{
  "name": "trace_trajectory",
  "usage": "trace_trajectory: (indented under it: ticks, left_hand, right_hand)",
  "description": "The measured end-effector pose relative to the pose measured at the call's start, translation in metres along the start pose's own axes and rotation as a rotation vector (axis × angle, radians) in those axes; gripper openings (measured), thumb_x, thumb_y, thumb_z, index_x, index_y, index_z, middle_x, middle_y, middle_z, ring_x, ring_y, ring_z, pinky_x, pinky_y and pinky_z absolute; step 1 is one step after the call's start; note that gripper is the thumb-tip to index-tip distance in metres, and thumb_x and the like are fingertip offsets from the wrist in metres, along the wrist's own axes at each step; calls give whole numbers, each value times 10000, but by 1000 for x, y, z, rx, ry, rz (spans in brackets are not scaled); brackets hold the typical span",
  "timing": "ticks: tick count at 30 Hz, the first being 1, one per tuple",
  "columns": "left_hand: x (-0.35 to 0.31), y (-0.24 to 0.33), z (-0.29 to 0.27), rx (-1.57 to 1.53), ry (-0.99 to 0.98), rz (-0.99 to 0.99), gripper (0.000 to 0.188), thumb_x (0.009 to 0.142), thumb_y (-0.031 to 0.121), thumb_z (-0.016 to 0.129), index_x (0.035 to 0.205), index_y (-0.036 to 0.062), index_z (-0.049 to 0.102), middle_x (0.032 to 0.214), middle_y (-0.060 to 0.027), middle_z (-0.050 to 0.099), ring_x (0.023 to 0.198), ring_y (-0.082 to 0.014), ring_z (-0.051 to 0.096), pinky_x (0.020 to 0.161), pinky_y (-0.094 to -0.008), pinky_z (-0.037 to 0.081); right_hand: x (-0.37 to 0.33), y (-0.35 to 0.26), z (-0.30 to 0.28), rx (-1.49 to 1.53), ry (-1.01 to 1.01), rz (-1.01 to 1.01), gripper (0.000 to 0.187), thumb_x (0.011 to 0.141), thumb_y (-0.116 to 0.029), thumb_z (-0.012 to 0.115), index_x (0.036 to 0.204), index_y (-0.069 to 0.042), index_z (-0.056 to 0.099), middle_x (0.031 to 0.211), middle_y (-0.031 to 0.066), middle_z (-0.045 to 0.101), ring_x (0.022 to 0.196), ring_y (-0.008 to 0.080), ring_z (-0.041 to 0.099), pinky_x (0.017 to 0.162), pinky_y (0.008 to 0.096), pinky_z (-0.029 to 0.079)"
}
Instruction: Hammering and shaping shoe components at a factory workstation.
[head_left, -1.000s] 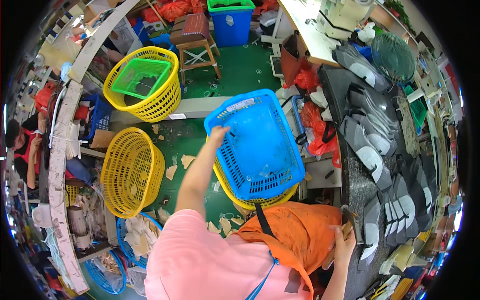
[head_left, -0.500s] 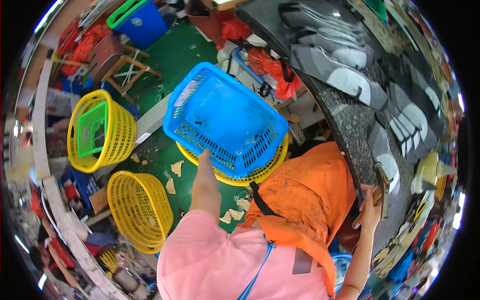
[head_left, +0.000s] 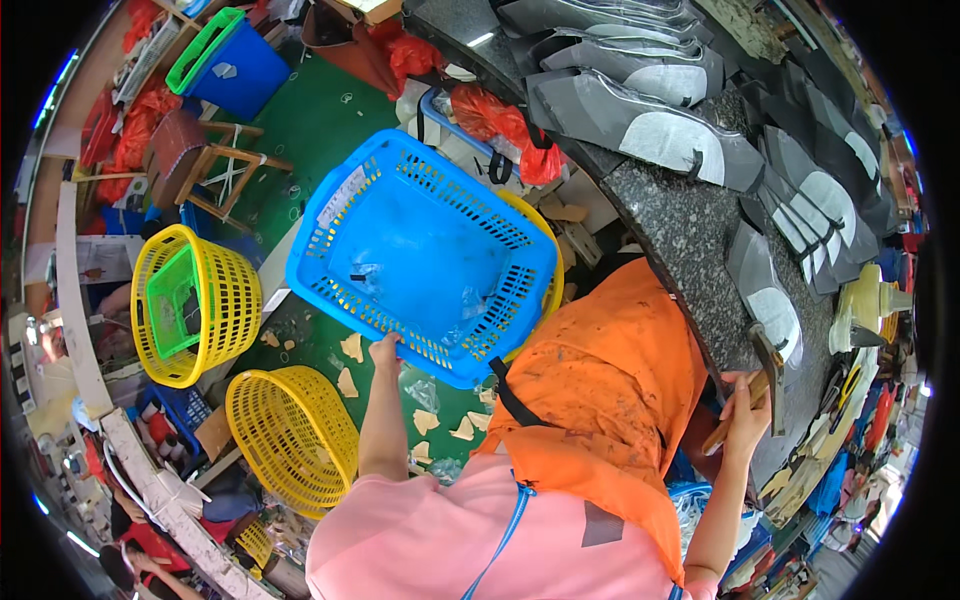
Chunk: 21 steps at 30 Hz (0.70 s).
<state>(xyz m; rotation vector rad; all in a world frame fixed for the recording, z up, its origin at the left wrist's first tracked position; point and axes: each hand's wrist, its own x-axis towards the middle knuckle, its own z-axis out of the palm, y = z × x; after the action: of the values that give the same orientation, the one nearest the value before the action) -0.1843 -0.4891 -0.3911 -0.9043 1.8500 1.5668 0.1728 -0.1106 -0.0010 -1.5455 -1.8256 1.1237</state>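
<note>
My left hand is closed on the near rim of a blue plastic basket. The basket is tilted, with only small scraps on its bottom. Part of a yellow basket shows beneath it. At the table's edge, my right hand grips the wooden handle of a hammer. Its metal head rests at or just above the dark speckled table. Close beyond the hammer lies a grey shoe upper with a white patch.
Stacked shoe uppers cover much of the table. To the left stand two yellow baskets, one with a green basket inside, the other nearer. Pale scraps litter the green floor. A wooden stool and blue bin stand farther off.
The blue basket has shifted left and nearer off the yellow one beneath, with my left hand on its rim. My right hand still holds the hammer at the table's edge.
</note>
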Motion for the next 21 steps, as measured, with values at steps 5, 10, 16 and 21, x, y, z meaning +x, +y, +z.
trace_trajectory:
  ticks: [5,10,16,21]
  left_hand:
    - [-16,6,16,-37,-81,-138,105,684,71,664,747,65,581,607,-63,554,436,-164,512,349,-320,371]
    - [2,-14,33,-89,-1,-394,530,794,263,767,1240,120,519,1092,-89,628,862,-269,638,549,-459,501]
    - [-5,-77,56,296,12,-201,854,809,392,731,1474,260,212,1408,-98,436,1172,-375,525,912,-568,443]
    - [58,-29,-3,1243,-406,-110,666,782,393,746,1331,129,476,1063,-130,643,965,-317,629,803,-476,515]
  right_hand:
    - [2,2,1,35,-41,9,83,947,-108,550,961,-39,506,875,104,671,457,49,436,405,194,344]
    - [6,2,-5,91,-64,33,73,941,-98,546,942,-31,515,876,113,671,462,62,447,420,199,359]
    - [5,-4,0,102,-54,91,76,943,-95,543,941,-20,532,888,100,672,484,54,453,452,200,374]
    - [0,-9,-4,128,-127,134,112,941,-89,537,909,-10,610,777,38,625,524,66,489,493,211,412]
